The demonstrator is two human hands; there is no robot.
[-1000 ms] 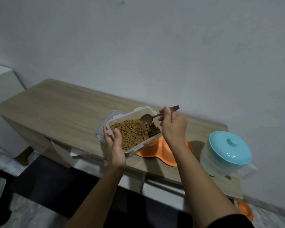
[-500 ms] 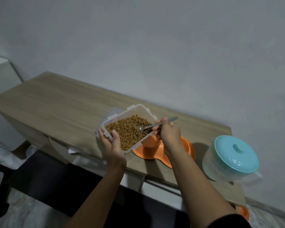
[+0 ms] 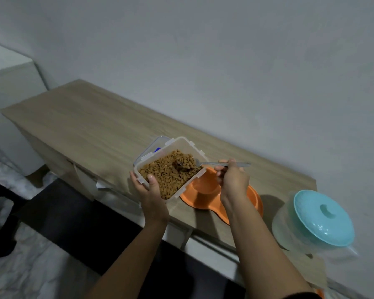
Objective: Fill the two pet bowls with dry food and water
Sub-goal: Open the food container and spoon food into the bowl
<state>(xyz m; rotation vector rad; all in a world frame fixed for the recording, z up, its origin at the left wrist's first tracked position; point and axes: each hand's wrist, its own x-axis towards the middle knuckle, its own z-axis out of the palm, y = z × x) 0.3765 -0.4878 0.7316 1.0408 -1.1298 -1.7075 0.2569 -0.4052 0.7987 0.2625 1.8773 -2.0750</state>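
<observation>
A clear rectangular plastic container [image 3: 183, 152] of brown dry kibble [image 3: 168, 174] is gripped by the left hand [image 3: 152, 196] above the bench's [image 3: 84, 126] front edge. A metal spoon [image 3: 212, 164], its bowl dug into the kibble, is pinched by the right hand's [image 3: 233, 182] curled fingers [image 3: 222, 168] over the orange double pet bowl [image 3: 205, 190].

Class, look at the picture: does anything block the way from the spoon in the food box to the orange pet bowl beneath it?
Only the food box wall: the spoon must lift over its rim. The right hand holds the spoon; the left hand holds the box above the orange pet bowl, whose visible hollow is uncovered.
</observation>
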